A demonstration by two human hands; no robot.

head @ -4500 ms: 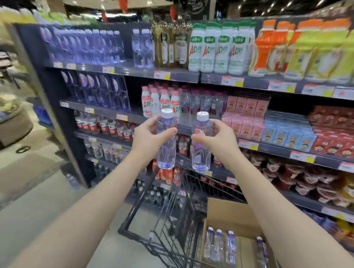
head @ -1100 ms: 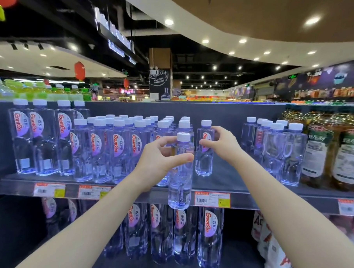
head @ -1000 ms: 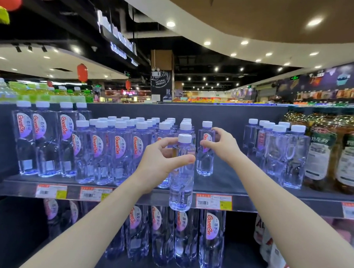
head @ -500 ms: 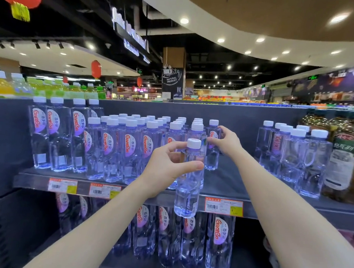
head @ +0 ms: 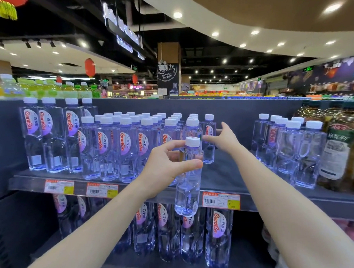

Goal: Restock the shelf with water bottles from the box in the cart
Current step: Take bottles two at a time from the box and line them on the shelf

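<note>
At shelf (head: 227, 176) front: water bottle (head: 188, 181), probably light, stiff, slick; left hand (head: 166, 170) grips its shoulder, the likely best hold. Right hand (head: 222, 139) straight-fingered, holding nothing, beside shelved bottle (head: 208, 151).

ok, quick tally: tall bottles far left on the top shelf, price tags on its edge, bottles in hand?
Tall bottles: 4
Price tags, fully in view: 3
Bottle in left hand: 1
Total: 8
</note>
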